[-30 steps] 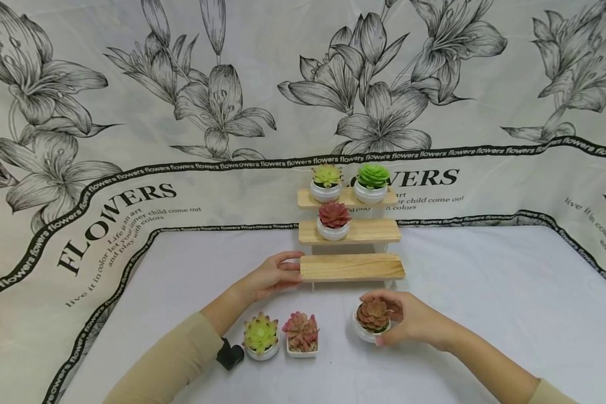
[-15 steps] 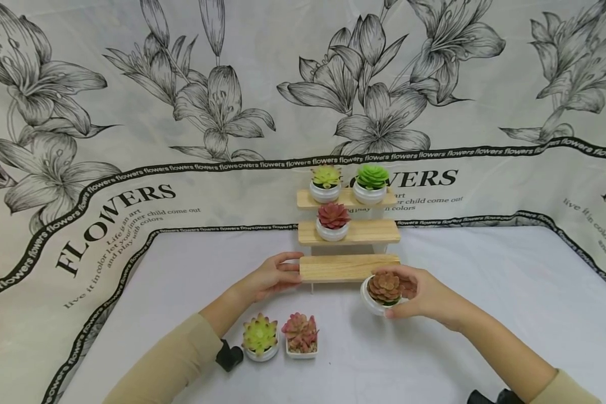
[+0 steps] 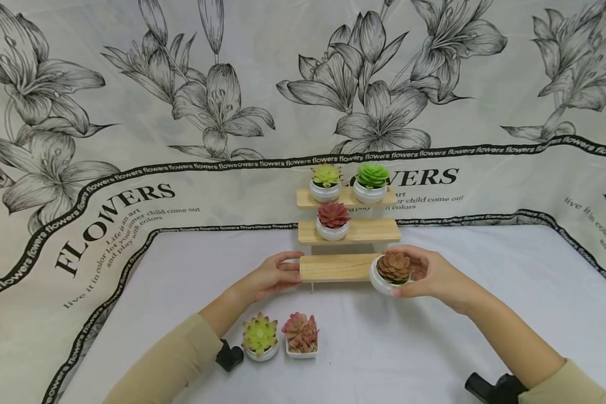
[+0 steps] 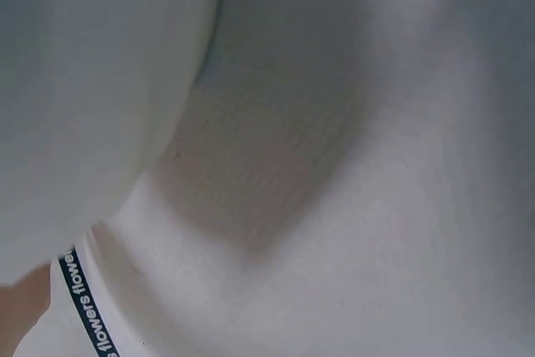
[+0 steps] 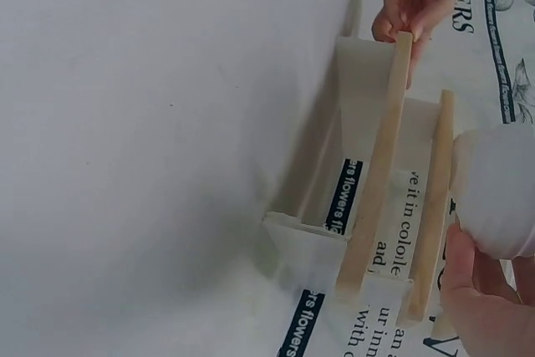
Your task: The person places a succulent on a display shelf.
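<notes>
My right hand (image 3: pixel 434 278) grips a white round pot with a brown potted succulent (image 3: pixel 395 268), thumb at the near side and fingers behind. The pot overlaps the right end of the bottom step of a three-tier wooden plant stand (image 3: pixel 338 268). In the right wrist view its white pot (image 5: pixel 497 190) appears close beside the boards. My left hand (image 3: pixel 272 278) holds the left end of that bottom step; the right wrist view shows its fingers (image 5: pixel 393 22) curled at the board's end. A red succulent (image 3: pixel 333 219) sits on the middle step.
On the top step stand a yellow-green succulent (image 3: pixel 325 182) and a bright green one (image 3: pixel 371 182). Nearer on the white table are a pointed green succulent (image 3: pixel 260 335) and a pink one in a square pot (image 3: pixel 301 335). A flower-printed cloth (image 3: pixel 232 196) hangs behind.
My right hand has lifted the brown succulent off the table and carried it forward and right, up to the bottom step's right end. The left hand has stayed at the stand.
</notes>
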Motion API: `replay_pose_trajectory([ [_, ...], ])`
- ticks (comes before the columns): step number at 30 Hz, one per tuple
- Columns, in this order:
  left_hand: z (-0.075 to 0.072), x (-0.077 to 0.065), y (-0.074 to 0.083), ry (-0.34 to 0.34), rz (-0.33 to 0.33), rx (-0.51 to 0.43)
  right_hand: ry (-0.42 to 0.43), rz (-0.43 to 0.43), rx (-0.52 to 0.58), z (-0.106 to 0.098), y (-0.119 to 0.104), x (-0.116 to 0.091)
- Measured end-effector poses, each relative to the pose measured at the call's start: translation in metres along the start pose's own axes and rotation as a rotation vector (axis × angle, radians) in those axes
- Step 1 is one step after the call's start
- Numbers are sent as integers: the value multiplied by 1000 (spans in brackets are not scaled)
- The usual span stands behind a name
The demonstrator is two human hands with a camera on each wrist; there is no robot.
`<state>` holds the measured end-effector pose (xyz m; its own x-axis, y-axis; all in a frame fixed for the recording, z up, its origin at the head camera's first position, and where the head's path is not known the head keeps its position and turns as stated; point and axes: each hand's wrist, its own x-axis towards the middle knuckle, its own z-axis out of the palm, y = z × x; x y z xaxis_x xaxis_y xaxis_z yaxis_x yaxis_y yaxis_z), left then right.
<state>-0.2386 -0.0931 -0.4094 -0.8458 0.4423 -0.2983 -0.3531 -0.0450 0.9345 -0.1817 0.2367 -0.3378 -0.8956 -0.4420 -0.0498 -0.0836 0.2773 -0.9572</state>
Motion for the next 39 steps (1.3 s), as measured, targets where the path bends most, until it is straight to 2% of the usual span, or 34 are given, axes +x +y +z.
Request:
replay_pose_trajectory([
  [9, -1, 1, -1, 0, 6, -8, 108, 28, -14, -12, -5, 14],
  [21, 0, 2, -1, 3, 10, -16, 147, 34, -32, -17, -12, 30],
  [27, -1, 2, -3, 0, 2, -8, 169, 4, -27, -19, -13, 40],
  [39, 0, 1, -1, -4, 0, -17, 193, 43, -13, -20, -15, 56],
])
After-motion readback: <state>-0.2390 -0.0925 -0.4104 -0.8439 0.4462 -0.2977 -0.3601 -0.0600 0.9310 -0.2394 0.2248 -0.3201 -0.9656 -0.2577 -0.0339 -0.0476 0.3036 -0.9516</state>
